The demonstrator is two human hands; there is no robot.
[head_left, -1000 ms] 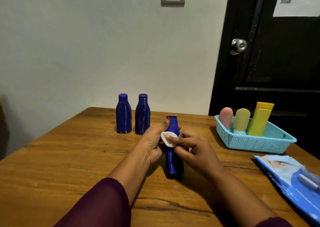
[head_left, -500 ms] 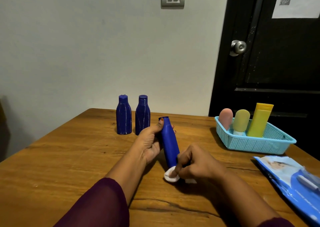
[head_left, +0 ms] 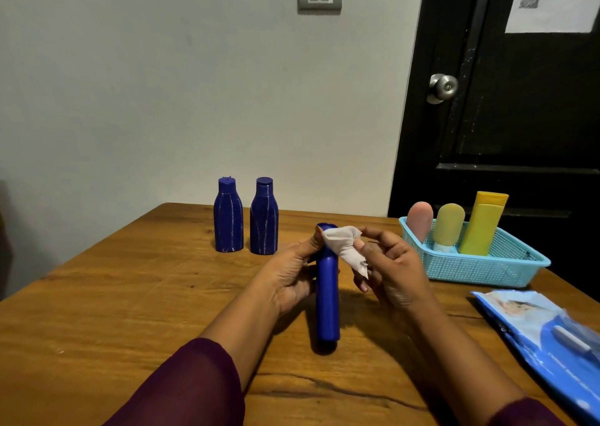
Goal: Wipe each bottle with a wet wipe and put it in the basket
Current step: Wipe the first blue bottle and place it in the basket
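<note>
Gripping the tall blue bottle [head_left: 327, 296] around its upper half, the left hand [head_left: 292, 273] curls its fingers behind the body with the thumb up near the cap. The bottle stands roughly upright at the middle of the table [head_left: 113, 312], its base apparently resting on the wood. The right hand [head_left: 393, 273], at three o'clock from the cap, pinches a crumpled wet wipe [head_left: 344, 244] between thumb and fingertips, and the wipe's far end lies against the bottle's top. The bottle looks like smooth, rigid plastic, probably light and likely slick once damp, so a firm wrap round the mid-body seems the safest hold. The wipe is limp and needs bunching to press. At ten o'clock the left short bottle [head_left: 228, 218] and the right short bottle [head_left: 263, 219] stand side by side, streaked white and seemingly unwiped. At two o'clock the basket [head_left: 480, 270] holds pink, green and yellow bottles. A wipes pack [head_left: 545, 334] lies at four o'clock.
</note>
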